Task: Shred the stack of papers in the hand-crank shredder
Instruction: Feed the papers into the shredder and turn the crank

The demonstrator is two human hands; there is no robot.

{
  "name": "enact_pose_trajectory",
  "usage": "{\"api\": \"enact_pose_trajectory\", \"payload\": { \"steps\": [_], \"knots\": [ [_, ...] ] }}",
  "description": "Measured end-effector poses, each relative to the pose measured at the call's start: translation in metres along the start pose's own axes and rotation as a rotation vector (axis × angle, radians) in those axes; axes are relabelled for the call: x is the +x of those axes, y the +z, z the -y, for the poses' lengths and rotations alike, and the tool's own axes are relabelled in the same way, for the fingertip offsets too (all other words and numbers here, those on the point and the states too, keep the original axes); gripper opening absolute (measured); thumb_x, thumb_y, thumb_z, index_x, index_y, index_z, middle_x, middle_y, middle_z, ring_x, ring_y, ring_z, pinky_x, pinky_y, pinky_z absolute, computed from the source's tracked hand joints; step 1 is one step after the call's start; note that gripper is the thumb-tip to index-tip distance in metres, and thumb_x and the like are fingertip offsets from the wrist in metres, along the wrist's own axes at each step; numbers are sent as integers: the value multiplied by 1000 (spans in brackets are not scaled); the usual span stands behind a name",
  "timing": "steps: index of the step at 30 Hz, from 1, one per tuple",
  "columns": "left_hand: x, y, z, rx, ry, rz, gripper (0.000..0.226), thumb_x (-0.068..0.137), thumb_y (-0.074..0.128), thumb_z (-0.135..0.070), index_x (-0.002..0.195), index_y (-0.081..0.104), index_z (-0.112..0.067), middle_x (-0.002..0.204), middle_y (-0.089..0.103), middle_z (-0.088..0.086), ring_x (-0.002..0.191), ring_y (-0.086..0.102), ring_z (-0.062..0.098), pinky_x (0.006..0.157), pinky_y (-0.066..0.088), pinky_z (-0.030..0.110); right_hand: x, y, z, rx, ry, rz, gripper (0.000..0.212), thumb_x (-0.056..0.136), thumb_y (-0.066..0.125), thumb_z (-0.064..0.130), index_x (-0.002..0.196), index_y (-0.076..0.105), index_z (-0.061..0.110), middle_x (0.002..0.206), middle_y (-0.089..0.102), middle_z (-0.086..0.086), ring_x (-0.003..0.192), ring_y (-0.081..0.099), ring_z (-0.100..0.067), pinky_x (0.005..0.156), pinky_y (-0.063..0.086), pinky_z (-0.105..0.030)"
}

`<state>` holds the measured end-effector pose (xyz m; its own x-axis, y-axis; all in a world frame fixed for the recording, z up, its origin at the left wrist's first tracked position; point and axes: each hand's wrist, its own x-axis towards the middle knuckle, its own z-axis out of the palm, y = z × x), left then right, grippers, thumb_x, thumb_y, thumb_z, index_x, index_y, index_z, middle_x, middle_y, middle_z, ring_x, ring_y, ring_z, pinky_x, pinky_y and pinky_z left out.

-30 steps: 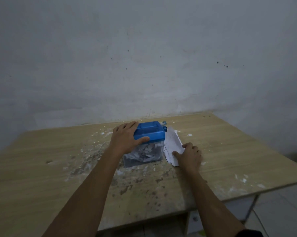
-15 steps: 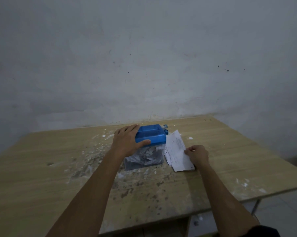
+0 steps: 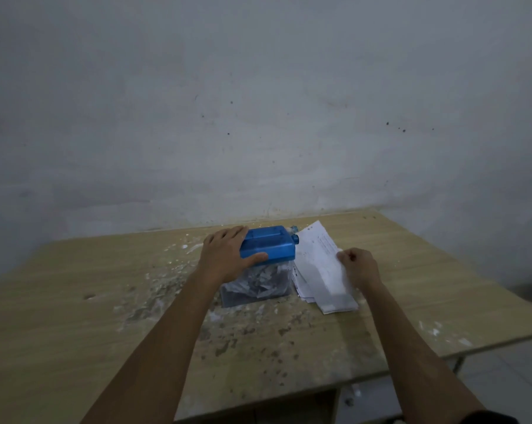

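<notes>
The hand-crank shredder [image 3: 272, 246] has a blue top on a clear bin [image 3: 258, 286] holding paper shreds. It stands on the wooden table [image 3: 75, 316] near the wall. My left hand [image 3: 228, 255] grips the left end of the blue top, thumb along its front. To the shredder's right lies a small stack of white papers [image 3: 304, 286]. My right hand [image 3: 361, 267] pinches the right edge of one printed sheet [image 3: 322, 258], lifted off the stack at a tilt.
White scraps and dark specks litter the table to the left of and in front of the shredder [image 3: 166, 286]. A grey wall [image 3: 258, 117] rises right behind the table. The table's right edge [image 3: 488, 341] drops to a tiled floor.
My right hand has moved from the stack's near end to its right side and has raised one sheet off it. My left hand has stayed on the shredder top.
</notes>
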<state>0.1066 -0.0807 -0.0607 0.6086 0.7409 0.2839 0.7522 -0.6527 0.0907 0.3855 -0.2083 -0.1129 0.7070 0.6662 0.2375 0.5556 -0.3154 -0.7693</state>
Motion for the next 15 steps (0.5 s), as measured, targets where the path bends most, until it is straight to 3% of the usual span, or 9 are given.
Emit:
{"api": "enact_pose_trajectory", "payload": {
  "steps": [4, 10, 15],
  "knots": [
    [0, 0, 0, -12, 3, 13, 90, 87, 32, -81, 158, 23, -26, 163, 26, -5, 146, 29, 23, 120, 18, 43, 10, -21, 18, 90, -93, -46, 15, 91, 62, 23, 83, 69, 14, 78, 65, -3, 77, 59, -21, 66, 36, -27],
    [11, -11, 2, -275, -51, 33, 83, 91, 41, -73, 155, 30, -22, 158, 39, 0, 141, 40, 24, 118, 26, 49, 24, -50, 58, 77, -249, -16, 18, 91, 64, 24, 75, 66, 15, 71, 63, 0, 69, 56, -16, 59, 38, -23],
    [20, -28, -13, -471, 102, -217, 77, 93, 39, -67, 155, 32, -21, 159, 36, 2, 144, 35, 22, 121, 18, 49, 18, -59, 90, 112, -390, 132, 15, 89, 68, 28, 76, 72, 21, 68, 67, 8, 56, 55, 2, 52, 40, -11]
  ]
}}
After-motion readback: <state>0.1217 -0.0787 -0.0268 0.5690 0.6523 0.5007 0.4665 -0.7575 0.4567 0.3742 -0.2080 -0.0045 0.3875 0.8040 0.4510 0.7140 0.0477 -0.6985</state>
